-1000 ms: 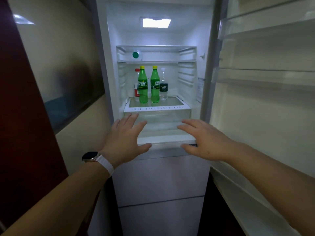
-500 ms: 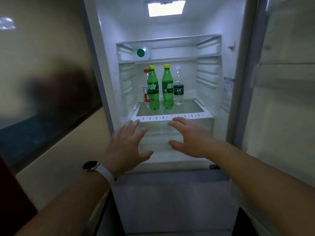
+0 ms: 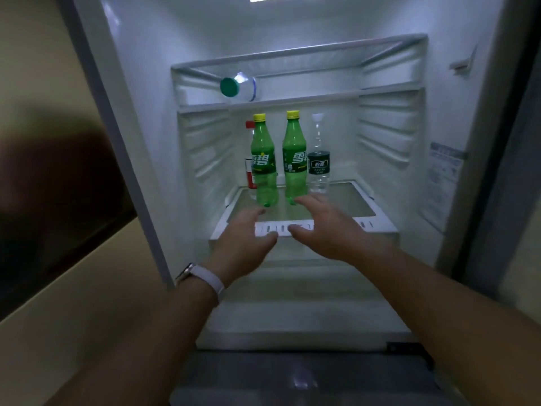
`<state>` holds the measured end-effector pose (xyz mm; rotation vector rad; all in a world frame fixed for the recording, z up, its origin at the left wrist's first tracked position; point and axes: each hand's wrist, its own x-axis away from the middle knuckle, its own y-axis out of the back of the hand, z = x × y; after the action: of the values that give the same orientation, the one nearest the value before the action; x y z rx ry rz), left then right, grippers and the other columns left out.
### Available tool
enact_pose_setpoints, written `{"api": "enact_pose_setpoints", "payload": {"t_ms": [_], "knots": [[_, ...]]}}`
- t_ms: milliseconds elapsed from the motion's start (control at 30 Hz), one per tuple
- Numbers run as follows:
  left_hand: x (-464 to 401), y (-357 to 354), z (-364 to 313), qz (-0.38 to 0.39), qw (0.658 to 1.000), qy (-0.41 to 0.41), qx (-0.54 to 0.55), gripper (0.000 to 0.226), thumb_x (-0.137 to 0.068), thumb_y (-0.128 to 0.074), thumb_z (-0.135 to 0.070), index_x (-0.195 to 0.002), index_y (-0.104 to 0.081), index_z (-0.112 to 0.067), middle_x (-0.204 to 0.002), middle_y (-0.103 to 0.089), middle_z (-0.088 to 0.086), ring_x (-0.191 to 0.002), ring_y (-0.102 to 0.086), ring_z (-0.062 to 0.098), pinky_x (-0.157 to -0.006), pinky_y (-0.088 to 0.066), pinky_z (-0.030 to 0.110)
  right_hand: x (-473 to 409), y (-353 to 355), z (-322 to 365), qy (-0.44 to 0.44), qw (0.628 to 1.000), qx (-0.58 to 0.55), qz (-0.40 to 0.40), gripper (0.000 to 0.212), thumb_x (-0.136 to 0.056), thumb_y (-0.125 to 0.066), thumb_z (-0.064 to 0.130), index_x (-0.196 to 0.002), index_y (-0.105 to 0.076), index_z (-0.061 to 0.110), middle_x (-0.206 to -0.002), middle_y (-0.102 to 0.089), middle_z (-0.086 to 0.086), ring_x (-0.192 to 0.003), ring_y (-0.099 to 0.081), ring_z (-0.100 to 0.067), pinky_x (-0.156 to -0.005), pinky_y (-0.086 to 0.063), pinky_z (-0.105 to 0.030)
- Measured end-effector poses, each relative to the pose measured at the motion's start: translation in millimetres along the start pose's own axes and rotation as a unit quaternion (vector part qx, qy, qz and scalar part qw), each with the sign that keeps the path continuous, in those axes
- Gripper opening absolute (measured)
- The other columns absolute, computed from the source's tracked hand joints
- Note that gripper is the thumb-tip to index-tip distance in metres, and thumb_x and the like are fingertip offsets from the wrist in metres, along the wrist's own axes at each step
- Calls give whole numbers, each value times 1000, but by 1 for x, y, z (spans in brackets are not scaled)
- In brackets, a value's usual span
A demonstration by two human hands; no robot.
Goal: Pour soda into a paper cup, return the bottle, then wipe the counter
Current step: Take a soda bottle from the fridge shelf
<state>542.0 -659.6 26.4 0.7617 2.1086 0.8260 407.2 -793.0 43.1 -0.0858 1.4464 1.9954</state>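
Observation:
Two green soda bottles with yellow caps stand upright on a glass shelf inside the open fridge: the left soda bottle and the right soda bottle. My left hand reaches in below the left bottle, fingers apart, holding nothing. My right hand is spread open just in front of the right bottle's base, its fingertips close to it but apart. No paper cup or counter is in view.
A clear water bottle stands to the right of the sodas, and a red-capped bottle hides behind the left one. A green-capped bottle lies on the upper shelf. The open fridge door is at the right.
Both hands have moved forward and up into the fridge, closer to the soda bottles. The camera has come nearer to the shelf.

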Motion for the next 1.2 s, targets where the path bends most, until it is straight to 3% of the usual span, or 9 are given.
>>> {"api": "enact_pose_setpoints", "payload": {"t_ms": [167, 267, 367, 467, 667, 800, 1000, 1200], "knots": [[-76, -35, -1, 15, 971, 119, 207, 42, -91, -60, -22, -132, -52, -15, -123, -57, 7, -104, -57, 22, -85, -49, 35, -17, -4, -1, 11, 1000, 17, -23, 64, -87, -60, 49, -143, -38, 27, -146, -38, 4, -129, -40, -17, -99, -37, -33], [-115, -63, 2, 45, 961, 132, 237, 39, -88, -58, -17, -127, -54, -11, -119, -61, 12, -105, -59, 28, -95, -50, 43, -24, -1, -5, 1, 999, 36, -34, 63, -87, -60, 47, -142, -40, 26, -146, -38, 5, -130, -38, -16, -102, -37, -34], [-146, -87, 2, 63, 951, 135, 271, 54, -80, -64, -25, -131, -51, -13, -117, -63, 8, -106, -61, 27, -96, -51, 48, -30, -1, -12, -3, 998, 50, -40, 64, -84, -62, 46, -141, -42, 26, -146, -38, 5, -131, -38, -18, -106, -36, -35], [-172, -103, -5, 36, 942, 140, 302, 71, -73, -72, -27, -136, -42, -13, -118, -62, 6, -107, -62, 26, -94, -52, 44, -33, -2, -21, -1, 997, 69, -34, 65, -83, -64, 44, -141, -41, 28, -147, -38, 5, -131, -38, -17, -106, -36, -34], [-201, -123, -11, -7, 949, 144, 280, 79, -71, -72, -32, -134, -30, -8, -124, -55, 17, -110, -57, 35, -97, -49, 48, -38, -6, -33, -11, 996, 79, -34, 63, -84, -62, 45, -142, -40, 30, -147, -37, 7, -133, -36, -14, -106, -35, -33], [-210, -129, -4, -37, 939, 136, 314, 71, -72, -77, -27, -128, -37, -12, -121, -59, 14, -108, -61, 33, -97, -51, 47, -39, -7, -39, -37, 995, 84, -33, 66, -81, -55, 53, -142, -38, 34, -148, -36, 8, -133, -36, -15, -106, -38, -38], [-203, -122, -3, -19, 945, 114, 307, 50, -75, -79, -25, -114, -47, -17, -111, -65, 7, -99, -64, 27, -91, -54, 45, -35, -5, -43, -52, 993, 95, -37, 64, -86, -61, 48, -144, -38, 32, -150, -33, 8, -136, -31, -14, -110, -32, -36], [-172, -107, -3, -2, 931, 104, 349, 48, -65, -86, -31, -106, -62, -26, -95, -73, -6, -87, -70, 17, -82, -59, 43, -26, 6, -33, -37, 994, 90, -42, 62, -86, -61, 47, -142, -38, 35, -148, -35, 11, -132, -32, -9, -101, -28, -22]]}}
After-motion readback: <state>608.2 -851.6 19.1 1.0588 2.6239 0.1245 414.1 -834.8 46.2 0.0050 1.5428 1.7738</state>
